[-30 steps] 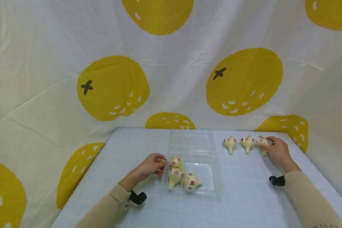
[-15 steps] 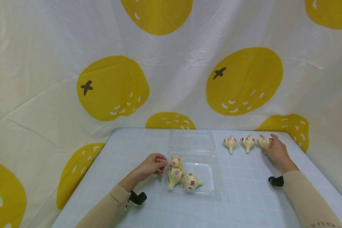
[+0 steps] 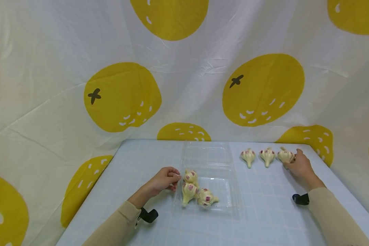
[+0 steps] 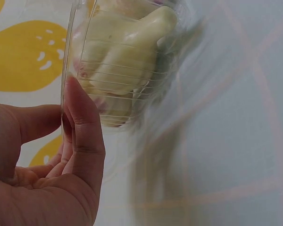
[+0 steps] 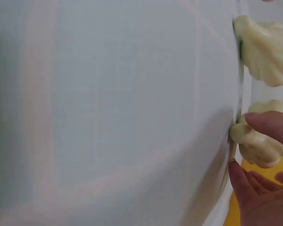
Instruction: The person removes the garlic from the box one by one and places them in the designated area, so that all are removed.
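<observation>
Pinching the rim of the clear clamshell box [image 3: 216, 186] with the left hand [image 3: 165, 178] and, with the right hand [image 3: 300, 168] spread around the rightmost garlic bulb [image 3: 285, 155] on the surface [image 3: 264, 208], apparently settling it beside the middle bulb [image 3: 267, 156], likely needing next to withdraw without nudging it.

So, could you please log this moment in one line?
left hand: pinches clear clamshell rim; right hand: at rightmost garlic bulb; open clamshell: three garlic bulbs; table: three

pale-blue checked table [image 3: 264, 222] | open clear plastic container [image 3: 219, 187], middle | three garlic bulbs [image 3: 267, 156], right rear
</observation>
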Tool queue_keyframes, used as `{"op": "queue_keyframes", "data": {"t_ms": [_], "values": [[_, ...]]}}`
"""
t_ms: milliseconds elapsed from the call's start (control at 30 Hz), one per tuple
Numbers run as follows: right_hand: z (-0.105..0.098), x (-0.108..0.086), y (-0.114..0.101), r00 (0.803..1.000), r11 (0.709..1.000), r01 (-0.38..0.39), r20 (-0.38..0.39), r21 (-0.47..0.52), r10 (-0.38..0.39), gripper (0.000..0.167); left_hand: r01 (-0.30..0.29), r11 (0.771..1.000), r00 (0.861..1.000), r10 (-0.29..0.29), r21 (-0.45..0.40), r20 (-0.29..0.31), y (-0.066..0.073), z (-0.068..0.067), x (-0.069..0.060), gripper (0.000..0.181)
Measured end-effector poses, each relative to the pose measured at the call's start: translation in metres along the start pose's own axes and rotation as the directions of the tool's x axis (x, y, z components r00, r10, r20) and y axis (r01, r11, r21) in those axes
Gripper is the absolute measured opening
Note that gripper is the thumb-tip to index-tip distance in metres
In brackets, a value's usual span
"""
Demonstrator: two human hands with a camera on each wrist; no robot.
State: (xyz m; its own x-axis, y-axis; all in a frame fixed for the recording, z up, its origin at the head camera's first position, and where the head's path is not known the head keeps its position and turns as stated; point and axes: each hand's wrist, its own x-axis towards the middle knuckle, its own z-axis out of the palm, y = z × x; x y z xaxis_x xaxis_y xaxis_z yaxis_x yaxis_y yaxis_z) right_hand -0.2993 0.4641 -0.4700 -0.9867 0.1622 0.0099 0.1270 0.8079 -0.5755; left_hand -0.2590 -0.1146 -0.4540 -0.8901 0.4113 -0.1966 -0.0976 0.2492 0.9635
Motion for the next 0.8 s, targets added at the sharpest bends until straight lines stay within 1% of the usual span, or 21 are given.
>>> {"op": "queue_keyframes", "data": {"t_ms": [100,333,433,600,800], "values": [[-0.004,-0.003,0.000,0.999,1.000,-0.023,0.031,0.006,0.023,0.100,0.002,1.000,1.000,-0.002,-0.001,0.002,0.001,-0.001,-0.001,0.023],[-0.015,-0.018,-0.005,0.996,0.999,-0.031,0.084,-0.018,0.032,0.107,-0.001,1.000,1.000,0.001,0.005,0.002,0.000,-0.001,0.002,0.023],[-0.017,-0.026,-0.010,0.995,0.999,-0.025,0.094,-0.040,0.029,0.108,-0.001,1.000,1.000,0.001,0.003,0.006,-0.001,0.000,0.002,0.023],[-0.019,-0.034,-0.023,0.995,0.995,0.064,0.083,-0.077,-0.057,0.104,0.001,1.000,1.000,-0.001,0.002,0.004,-0.003,0.000,0.002,0.024],[-0.016,-0.044,-0.056,0.987,0.987,0.147,0.067,-0.061,-0.143,0.101,-0.013,1.000,1.000,0.013,-0.007,0.008,-0.004,-0.002,0.002,0.025]]}}
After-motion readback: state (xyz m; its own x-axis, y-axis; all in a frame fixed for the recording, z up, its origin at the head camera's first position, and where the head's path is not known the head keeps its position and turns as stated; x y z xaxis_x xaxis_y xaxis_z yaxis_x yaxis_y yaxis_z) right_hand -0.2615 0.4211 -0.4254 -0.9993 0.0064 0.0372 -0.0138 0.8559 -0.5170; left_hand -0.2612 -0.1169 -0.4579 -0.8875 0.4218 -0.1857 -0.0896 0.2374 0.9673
